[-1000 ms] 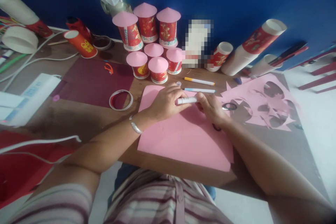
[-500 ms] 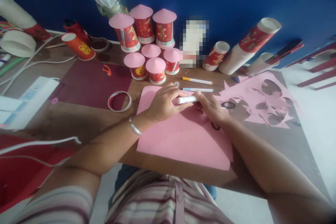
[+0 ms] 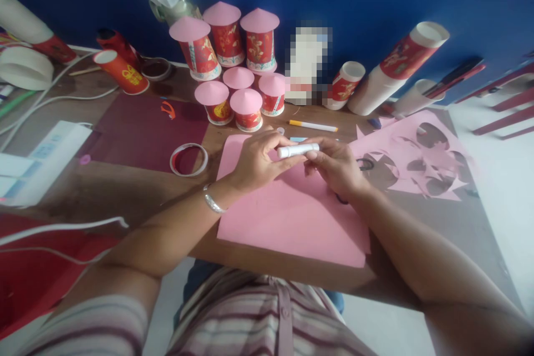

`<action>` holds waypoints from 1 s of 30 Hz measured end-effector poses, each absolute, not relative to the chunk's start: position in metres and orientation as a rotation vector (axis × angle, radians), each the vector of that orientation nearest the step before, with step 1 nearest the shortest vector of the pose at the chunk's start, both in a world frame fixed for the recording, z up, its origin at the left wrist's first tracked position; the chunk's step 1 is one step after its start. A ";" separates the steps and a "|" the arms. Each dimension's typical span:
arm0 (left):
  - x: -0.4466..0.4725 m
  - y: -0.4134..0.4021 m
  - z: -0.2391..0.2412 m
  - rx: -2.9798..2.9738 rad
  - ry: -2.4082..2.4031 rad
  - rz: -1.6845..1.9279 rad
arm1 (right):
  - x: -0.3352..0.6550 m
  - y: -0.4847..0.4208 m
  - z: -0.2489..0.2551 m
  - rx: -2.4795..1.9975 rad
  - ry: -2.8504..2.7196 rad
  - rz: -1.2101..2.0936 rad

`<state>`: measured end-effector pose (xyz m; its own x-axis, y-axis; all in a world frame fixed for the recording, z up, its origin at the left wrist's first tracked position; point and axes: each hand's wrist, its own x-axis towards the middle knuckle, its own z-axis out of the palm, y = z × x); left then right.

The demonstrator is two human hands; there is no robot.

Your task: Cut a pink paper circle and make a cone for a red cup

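Both hands hold a short white glue stick [image 3: 297, 150] level above a sheet of pink paper [image 3: 287, 217] on the wooden table [image 3: 125, 189]. My left hand [image 3: 256, 161] pinches the stick's left end with thumb and fingers. My right hand [image 3: 337, 167] grips its right end. A silver bracelet [image 3: 212, 201] sits on my left wrist. Scissors [image 3: 364, 164] lie partly hidden behind my right hand.
Several red paper cups with pink cone lids [image 3: 233, 75] stand at the back. A tape roll [image 3: 188, 159] lies to the left, an orange-capped marker [image 3: 312, 125] behind the hands, cut pink scrap paper [image 3: 417, 158] to the right, a power strip [image 3: 37, 161] and cables at far left.
Both hands have lifted the glue stick a little off the pink paper and moved it slightly away from me. My right hand now covers more of the blue marker behind it.
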<state>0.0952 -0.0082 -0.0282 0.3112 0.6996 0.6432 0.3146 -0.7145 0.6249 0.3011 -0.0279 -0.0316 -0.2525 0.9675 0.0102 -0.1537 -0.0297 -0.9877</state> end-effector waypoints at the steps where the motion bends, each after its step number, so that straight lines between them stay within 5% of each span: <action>1: 0.095 -0.009 -0.027 2.191 0.899 1.367 | 0.300 -0.029 -0.031 -0.956 -1.234 1.493; 20: 0.026 -0.062 -0.017 2.644 0.775 0.497 | 0.309 -0.017 -0.034 -0.904 -1.205 1.215; 30: 0.044 -0.033 -0.027 2.893 1.133 0.505 | 0.318 -0.005 -0.046 -1.057 -1.165 1.087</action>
<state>0.0442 -0.0333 -0.0272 0.6892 0.6610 0.2969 0.6628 -0.7406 0.1102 0.3178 -0.0047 -0.0461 0.0731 0.9852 0.1547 -0.0861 0.1608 -0.9832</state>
